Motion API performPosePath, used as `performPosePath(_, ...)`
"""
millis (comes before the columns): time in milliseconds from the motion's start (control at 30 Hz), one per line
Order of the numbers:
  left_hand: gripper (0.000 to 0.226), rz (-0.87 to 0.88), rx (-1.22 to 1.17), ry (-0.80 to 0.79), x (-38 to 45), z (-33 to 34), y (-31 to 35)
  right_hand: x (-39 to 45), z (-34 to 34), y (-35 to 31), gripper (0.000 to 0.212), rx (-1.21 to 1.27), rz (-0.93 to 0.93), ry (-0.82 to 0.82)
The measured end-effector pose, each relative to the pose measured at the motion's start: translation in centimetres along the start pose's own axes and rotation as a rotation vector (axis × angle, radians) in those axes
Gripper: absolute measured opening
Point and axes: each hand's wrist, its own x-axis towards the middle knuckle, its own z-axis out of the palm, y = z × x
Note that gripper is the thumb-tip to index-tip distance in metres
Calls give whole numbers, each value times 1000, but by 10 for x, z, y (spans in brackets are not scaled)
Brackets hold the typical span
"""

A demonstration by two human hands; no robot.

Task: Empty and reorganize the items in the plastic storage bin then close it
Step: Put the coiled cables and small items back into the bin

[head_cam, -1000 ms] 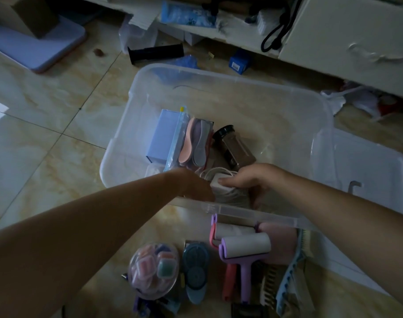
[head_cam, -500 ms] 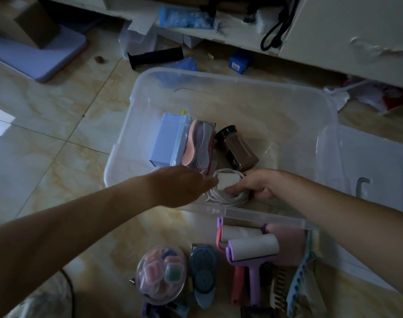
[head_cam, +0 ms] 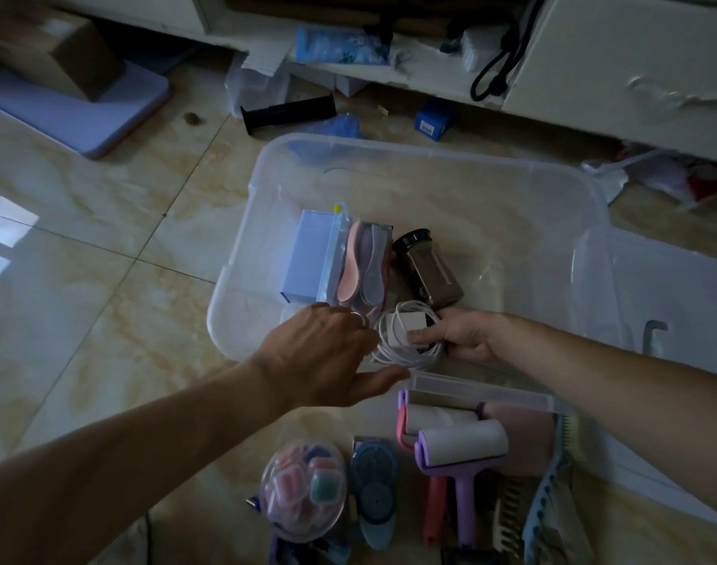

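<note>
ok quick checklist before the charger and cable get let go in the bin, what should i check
1. Right hand has hold of the charger: ok, its thumb presses on the white block.
2. Cable coiled, not trailing: ok, the loops lie together round the charger.
3. Left hand clear of the coil: cannot tell, its fingers reach right beside it.
4. Room in the bin: ok, the far half of its floor is bare.
5. Brown jar out of the way: not ok, it lies close behind the coil.
6. Lid ready: ok, it lies to the right of the bin.
</note>
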Motion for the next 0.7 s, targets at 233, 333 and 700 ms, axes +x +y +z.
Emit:
performPosePath(233,79,4,-36,100,-1,3,0,4,2,5,32,-237,-117,100)
performPosePath(333,74,35,-47,47,3,1,-1,4,14,-1,45,-922,-152,311)
performPosePath(700,75,33,-60,30,2,-1,0,-15,12,-18,45,-333,255,109)
